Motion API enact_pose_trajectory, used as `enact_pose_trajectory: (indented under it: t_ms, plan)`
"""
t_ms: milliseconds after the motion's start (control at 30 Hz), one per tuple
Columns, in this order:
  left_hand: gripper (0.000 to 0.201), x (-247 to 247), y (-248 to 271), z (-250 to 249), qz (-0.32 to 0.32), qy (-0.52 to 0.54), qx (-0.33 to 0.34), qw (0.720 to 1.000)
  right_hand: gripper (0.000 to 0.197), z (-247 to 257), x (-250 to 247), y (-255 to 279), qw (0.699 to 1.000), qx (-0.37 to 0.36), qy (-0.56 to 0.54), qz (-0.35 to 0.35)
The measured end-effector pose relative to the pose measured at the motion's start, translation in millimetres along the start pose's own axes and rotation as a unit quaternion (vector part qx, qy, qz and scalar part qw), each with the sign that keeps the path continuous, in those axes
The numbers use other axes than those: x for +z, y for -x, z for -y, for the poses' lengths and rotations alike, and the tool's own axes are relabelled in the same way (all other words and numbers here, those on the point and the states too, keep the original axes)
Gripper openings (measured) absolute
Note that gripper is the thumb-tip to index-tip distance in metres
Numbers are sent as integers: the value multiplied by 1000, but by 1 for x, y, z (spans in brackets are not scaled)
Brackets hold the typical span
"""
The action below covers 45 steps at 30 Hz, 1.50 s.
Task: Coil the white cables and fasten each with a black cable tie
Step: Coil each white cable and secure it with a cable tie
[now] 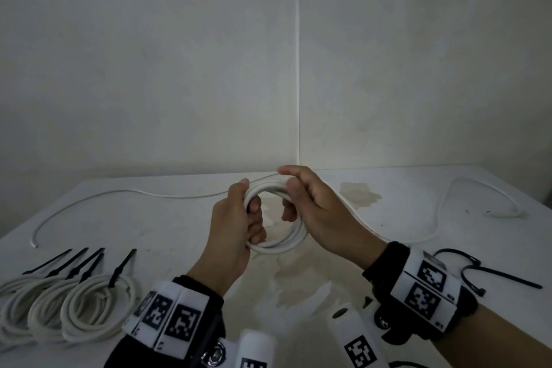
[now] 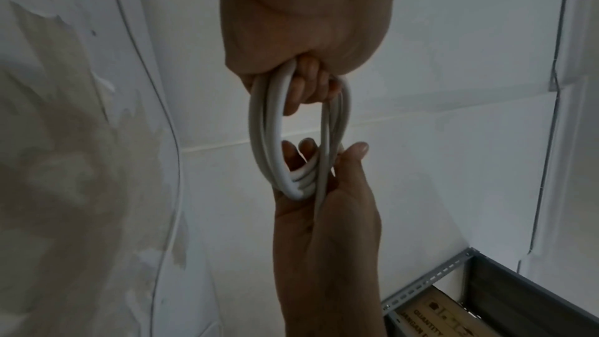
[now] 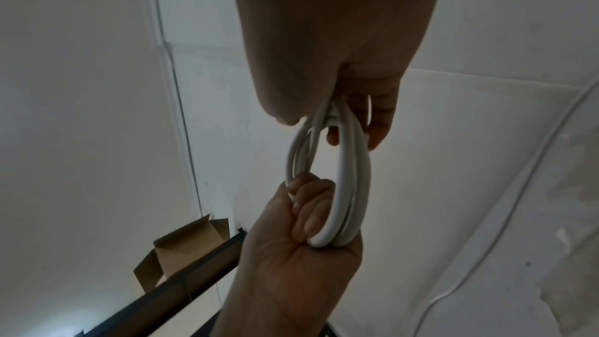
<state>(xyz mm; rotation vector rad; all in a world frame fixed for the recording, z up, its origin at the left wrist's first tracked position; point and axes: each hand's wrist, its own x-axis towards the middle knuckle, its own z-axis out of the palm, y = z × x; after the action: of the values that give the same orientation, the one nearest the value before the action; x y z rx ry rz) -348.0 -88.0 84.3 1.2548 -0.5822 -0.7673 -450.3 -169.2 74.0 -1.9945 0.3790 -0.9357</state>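
Above the stained table (image 1: 418,218), both hands hold 1 coil (image 1: 276,240): the left hand (image 1: 236,227) grips its near-left side, the right hand (image 1: 313,203) curls round its far side. Tied coils (image 1: 74,311) lie left, cut off by the frame. Loose ties (image 1: 490,270) lie right.

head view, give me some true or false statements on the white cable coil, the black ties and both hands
1. Both hands grip the round white cable coil: the left hand and the right hand. True.
2. The held coil already wears a black tie. False: none shows on it.
3. Finished white coils with black ties lie at the table's left. True.
4. No loose ties remain. False: loose black plastic cable ties lie at the right.
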Motion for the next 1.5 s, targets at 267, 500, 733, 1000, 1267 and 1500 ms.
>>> enact_pose_trajectory:
  t_ms: [267, 500, 733, 1000, 1267, 1500]
  plan:
    - [33, -9, -2, -7, 115, -110, 24, 987, 18, -2, -9, -4, 993, -12, 112, 26]
    - [51, -4, -3, -4, 127, -244, 17, 961, 13, 5, -11, -5, 986, -15, 141, 88]
    - [44, 3, -5, 8, 13, -60, 19, 998, 18, -2, -4, 2, 998, 49, -39, -12]
    - [54, -4, -8, 8, 113, -110, 16, 987, 21, 1, -17, -1, 997, -1, 69, 32]
    - [46, 13, 1, 11, 119, -128, -16, 984, 30, -4, -22, 7, 993, 10, 82, 84]
    - [45, 25, -1, 17, 67, -45, -9, 997, 32, -6, -31, 16, 995, 72, -35, 60]
